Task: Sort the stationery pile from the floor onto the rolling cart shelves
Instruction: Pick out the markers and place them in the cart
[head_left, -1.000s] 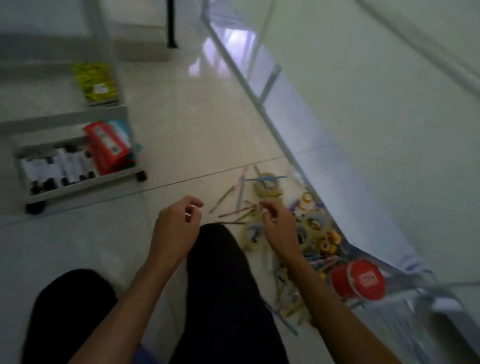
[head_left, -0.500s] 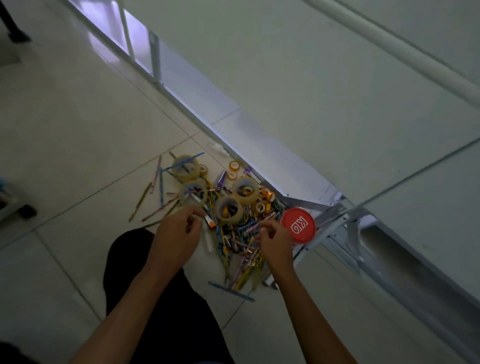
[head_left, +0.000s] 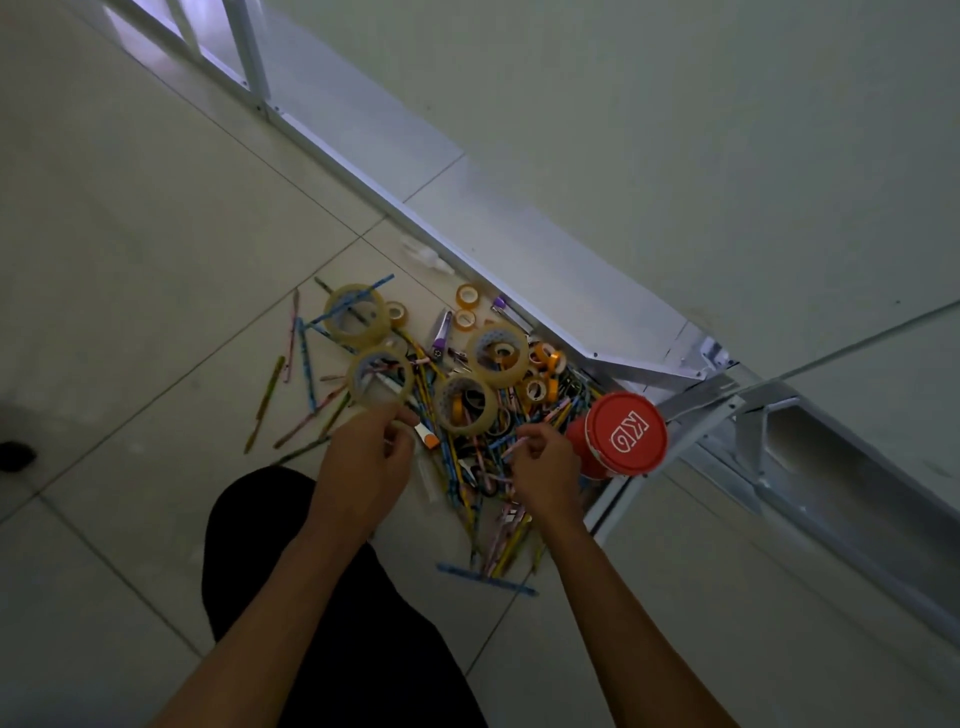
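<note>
The stationery pile (head_left: 483, 415) lies on the tiled floor against a white metal frame: coloured pencils, several clear tape rolls, small orange tape rolls and clips. My left hand (head_left: 363, 460) pinches the near rim of a clear tape roll (head_left: 379, 384) at the pile's left side. My right hand (head_left: 545, 470) pinches a thin pink pencil (head_left: 514, 447) over the pile's middle, just left of a red tub with a "KD" lid (head_left: 626, 434). The rolling cart's shelves are out of view.
A white metal frame (head_left: 519, 322) and a wall run diagonally behind the pile. Loose pencils (head_left: 306, 364) lie scattered left of it, and a blue one (head_left: 485, 578) in front. My dark-trousered knee (head_left: 291, 545) is below the hands. A black wheel (head_left: 15, 456) shows at the left edge.
The view swung right, away from the cart and down onto the pile. Both hands dropped into the pile; the left took the tape roll's rim and the right took a pink pencil.
</note>
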